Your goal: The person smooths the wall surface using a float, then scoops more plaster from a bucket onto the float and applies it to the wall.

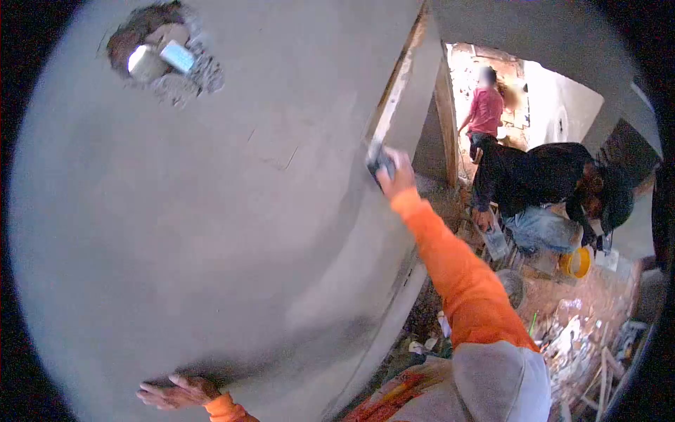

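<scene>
A grey plastered wall fills most of the head view. My right hand, arm stretched out in an orange sleeve, is closed around a dark grey sponge-like block. The block presses on the wall near its right edge, at the lower end of a pale, worn straight strip. Whether it is a sponge or a small float cannot be made out. Low on the left, my left hand lies against the plaster with its fingers spread, holding nothing.
A rough hole breaks the wall at upper left. At right, a person in dark clothes bends over near a yellow bucket. Another person in a pink shirt stands beyond the opening. Rubble and wood scraps litter the floor.
</scene>
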A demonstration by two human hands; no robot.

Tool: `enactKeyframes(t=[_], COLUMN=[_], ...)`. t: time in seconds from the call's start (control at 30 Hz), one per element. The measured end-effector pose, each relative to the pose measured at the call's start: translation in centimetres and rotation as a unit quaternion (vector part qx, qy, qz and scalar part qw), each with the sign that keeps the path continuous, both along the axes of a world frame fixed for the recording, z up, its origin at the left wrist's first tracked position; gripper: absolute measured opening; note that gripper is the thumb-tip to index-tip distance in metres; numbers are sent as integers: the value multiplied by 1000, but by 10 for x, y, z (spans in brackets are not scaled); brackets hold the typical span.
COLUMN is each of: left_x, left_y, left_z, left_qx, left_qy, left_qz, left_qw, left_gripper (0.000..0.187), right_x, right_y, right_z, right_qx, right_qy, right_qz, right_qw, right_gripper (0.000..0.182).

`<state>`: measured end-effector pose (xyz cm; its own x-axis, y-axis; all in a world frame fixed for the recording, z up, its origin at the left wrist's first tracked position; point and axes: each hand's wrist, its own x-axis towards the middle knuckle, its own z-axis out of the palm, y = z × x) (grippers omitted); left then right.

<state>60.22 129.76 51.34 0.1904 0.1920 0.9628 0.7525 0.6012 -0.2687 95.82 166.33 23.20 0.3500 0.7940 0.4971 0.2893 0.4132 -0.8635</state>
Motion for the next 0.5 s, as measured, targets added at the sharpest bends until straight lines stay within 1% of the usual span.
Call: enactKeyframes(t=[0.07, 0.1, 0.13, 0.2, 0.23, 0.27, 0.3, 0.33, 0.37, 0.4, 0.43, 0.5], left_x=[-7, -9, -9, -7, 6, 25, 35, 30, 19, 11, 4, -8], left_y=[-1, 0, 2, 4, 2, -4, -5, 1, 9, 13, 13, 7], left_z=[-1, -3, -5, -4, 0, 3, 4, 2, -3, -6, -7, -7], left_qx=[-11, -12, 12, 55, 56, 12, -32, -34, 7, 49, 45, 33], left_qy=[53, 70, 44, -2, 1, -7, -15, -12, -2, 8, 14, 50], left_qz=[20, 23, 24, 33, 29, 83, 139, 137, 91, 47, 49, 30], left_qw=[998, 997, 999, 998, 998, 996, 990, 990, 996, 998, 998, 998], left_gripper=[59, 57, 58, 60, 60, 64, 68, 68, 63, 59, 59, 58], right_x=[14, 14, 13, -5, -16, -31, -45, -55, -67, -72, -76, -96], right_y=[41, 55, 59, 43, 23, 0, -18, -47, -79, -109, -135, -157], right_z=[41, 54, 61, 54, 40, 20, -15, -36, -65, -89, -115, -239], right_qx=[62, 63, 85, 97, 77, 57, 41, -3, -59, -151, -239, -215], right_qy=[-10, 19, 1, -16, -16, -16, -44, -21, 10, 35, 61, 225], right_qz=[-57, -35, 9, -12, -2, 9, 46, 87, 118, 159, 200, 227], right_qw=[996, 997, 996, 995, 997, 998, 997, 996, 991, 975, 948, 923], right_gripper=[42, 43, 44, 46, 47, 47, 47, 48, 48, 48, 48, 42])
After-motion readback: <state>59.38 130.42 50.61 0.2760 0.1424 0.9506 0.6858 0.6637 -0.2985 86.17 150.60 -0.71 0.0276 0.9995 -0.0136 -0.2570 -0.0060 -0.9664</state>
